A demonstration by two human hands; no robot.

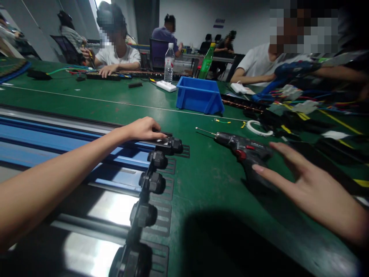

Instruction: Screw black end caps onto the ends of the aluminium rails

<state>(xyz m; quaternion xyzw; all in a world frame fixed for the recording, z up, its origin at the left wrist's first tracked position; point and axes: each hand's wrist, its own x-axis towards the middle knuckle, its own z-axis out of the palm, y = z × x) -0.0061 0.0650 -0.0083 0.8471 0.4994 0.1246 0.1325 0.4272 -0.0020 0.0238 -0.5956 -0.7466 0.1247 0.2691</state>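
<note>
My left hand (145,129) reaches across a row of long metal profiles (115,173) to the farthest one. Its fingers are curled over that profile's end, beside a black cable gland (175,145); the fingertips are partly hidden. Several more black glands and slotted black tabs line the near profile ends. At the right, my right hand (311,181) is open, thumb and fingers spread around the handle side of a black and red cordless drill (245,150). The drill lies on the green table (198,184), its long thin bit pointing left. No firm grip on it shows.
Beyond the profiles stand a blue bin (198,96), a clear water bottle (169,63) and a green bottle (206,61). A white tape-like ring (259,128), loose wires and black parts lie at the right. Several people sit around the table and behind it.
</note>
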